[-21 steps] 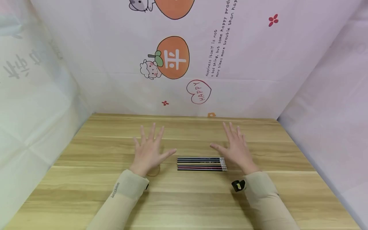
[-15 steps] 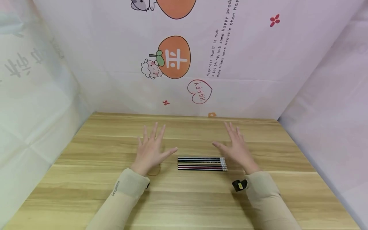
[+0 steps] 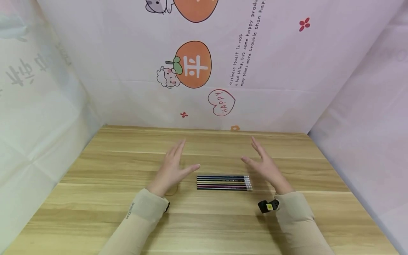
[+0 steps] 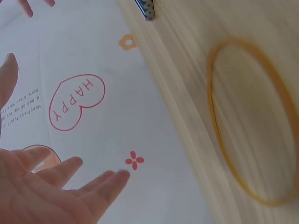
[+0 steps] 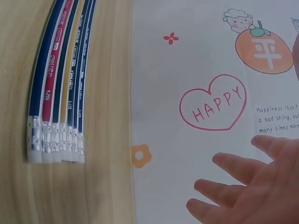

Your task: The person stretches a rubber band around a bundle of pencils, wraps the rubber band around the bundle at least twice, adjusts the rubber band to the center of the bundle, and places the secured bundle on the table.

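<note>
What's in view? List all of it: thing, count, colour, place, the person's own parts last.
Table: one, light brown, lower view
Pencils: at least six; blue, red, green, yellow; side by side on table
Band: one, orange-yellow, on table, left of pencils
Back wall: one, white, behind table
Side walls: two, white, left and right
Fruits: two, orange, printed on back wall
Sheep: one, white, beside lower fruit
Cat: one, grey-white, top edge
Heart: one, red, back wall
Flowers: two red, one orange, back wall
Text: three lines, black, back wall
Characters: several, grey, left wall
Sleeves: two, beige, both arms
Left hand: one, bare, left of pencils
Right hand: one, bare, right of pencils
</note>
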Demonstrator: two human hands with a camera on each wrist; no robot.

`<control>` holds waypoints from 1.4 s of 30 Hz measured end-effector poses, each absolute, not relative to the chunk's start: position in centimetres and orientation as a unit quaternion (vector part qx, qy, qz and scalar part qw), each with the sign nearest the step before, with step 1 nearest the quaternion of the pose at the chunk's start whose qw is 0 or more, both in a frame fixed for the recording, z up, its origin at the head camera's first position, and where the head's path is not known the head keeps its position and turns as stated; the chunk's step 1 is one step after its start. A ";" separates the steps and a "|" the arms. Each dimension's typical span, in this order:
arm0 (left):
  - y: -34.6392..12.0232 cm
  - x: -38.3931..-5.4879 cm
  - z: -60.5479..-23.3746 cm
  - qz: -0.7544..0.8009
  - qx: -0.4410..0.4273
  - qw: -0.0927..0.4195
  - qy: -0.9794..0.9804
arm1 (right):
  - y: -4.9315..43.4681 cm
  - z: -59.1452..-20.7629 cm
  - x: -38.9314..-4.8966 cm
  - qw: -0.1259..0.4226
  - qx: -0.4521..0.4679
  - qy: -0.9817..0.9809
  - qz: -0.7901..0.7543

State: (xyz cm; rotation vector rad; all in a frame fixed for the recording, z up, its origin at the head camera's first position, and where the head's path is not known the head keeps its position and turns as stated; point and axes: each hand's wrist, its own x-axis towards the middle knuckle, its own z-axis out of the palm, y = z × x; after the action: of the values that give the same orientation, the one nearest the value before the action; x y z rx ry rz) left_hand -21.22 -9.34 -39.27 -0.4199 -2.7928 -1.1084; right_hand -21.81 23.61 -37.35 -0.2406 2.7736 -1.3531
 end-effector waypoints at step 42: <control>-6.8 -20.6 -41.5 -0.475 -0.144 -0.097 -0.863 | 24.3 -41.5 -20.9 0.105 -0.100 0.877 -0.458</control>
State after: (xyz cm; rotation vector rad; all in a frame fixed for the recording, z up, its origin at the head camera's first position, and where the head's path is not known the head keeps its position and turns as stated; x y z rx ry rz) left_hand -20.64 -6.85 -41.51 -0.4830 -2.8927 -1.5910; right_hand -20.92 24.31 -41.54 -0.2949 2.5853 -1.3483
